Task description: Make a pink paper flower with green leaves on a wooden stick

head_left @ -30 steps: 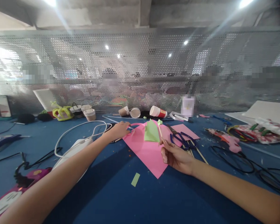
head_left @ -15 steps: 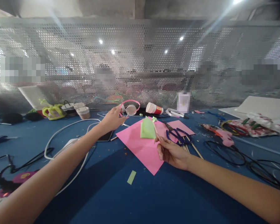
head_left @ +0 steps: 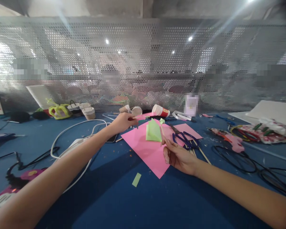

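My left hand (head_left: pixel 124 122) reaches to the back of the table with its fingers closed on a pink strip (head_left: pixel 147 115), which blurs as it points right toward the stacked paper cups (head_left: pixel 160 111). My right hand (head_left: pixel 177 154) pinches a thin stick (head_left: pixel 163 133), held upright, with a small folded green piece (head_left: pixel 162 121) at its top. Below and behind it lies a pink paper sheet (head_left: pixel 147 152), bearing folded green paper (head_left: pixel 153 131). Blue-handled scissors (head_left: pixel 184 136) rest just beyond my right hand, over pink paper and loose wooden sticks (head_left: pixel 205 154).
A pink glue gun (head_left: pixel 235 143) with a black cable lies at the right. White cable (head_left: pixel 53 146) loops around a power strip at the left, near a purple device (head_left: pixel 30 175). Small cups (head_left: pixel 88 113) stand at the back before a perforated metal screen (head_left: pixel 143 63). A green scrap (head_left: pixel 136 180) lies in front.
The pink strip stood as an upright loop in my left hand; now it is lowered and stretches rightward. My right hand keeps its pinch on the stick. The whole view has shifted slightly.
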Demonstrator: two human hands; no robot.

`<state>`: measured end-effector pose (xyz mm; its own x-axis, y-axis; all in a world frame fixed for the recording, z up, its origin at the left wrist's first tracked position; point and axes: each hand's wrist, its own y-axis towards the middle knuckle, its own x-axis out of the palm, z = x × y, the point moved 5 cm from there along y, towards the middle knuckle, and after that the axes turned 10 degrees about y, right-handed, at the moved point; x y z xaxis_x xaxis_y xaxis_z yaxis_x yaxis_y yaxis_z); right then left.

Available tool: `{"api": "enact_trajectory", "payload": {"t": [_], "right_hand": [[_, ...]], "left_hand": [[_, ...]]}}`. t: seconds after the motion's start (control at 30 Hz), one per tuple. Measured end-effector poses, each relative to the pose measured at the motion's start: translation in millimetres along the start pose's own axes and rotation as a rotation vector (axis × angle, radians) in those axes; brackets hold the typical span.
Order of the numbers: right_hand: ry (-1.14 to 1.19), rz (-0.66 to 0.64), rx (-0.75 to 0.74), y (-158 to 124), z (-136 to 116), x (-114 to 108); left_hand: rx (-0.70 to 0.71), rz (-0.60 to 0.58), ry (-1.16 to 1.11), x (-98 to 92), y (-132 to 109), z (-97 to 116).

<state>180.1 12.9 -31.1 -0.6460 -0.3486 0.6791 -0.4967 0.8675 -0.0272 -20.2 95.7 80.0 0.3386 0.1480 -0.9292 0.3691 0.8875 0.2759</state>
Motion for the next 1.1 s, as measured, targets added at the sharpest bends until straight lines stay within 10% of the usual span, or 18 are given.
{"api": "enact_trajectory", "payload": {"t": [0.67, 0.8, 0.93, 1.1], "right_hand": [[-0.421, 0.450, -0.365, -7.5, -17.9, -17.7], [-0.820, 0.410, -0.292, -4.3, -32.1, -22.6], [-1.152, 0.296, -0.618, -17.0, -55.6, -0.9], [-0.967, 0.094, -0.588, -20.4, -52.0, 27.4]], "left_hand": [[0.764, 0.755, 0.883, -3.9, -60.7, 84.5], [0.821, 0.828, 0.886, -11.1, -68.0, 92.7], [0.801, 0.799, 0.839, -11.4, -68.1, 96.1], [0.818, 0.778, 0.799, -0.1, -77.0, 109.5]]}}
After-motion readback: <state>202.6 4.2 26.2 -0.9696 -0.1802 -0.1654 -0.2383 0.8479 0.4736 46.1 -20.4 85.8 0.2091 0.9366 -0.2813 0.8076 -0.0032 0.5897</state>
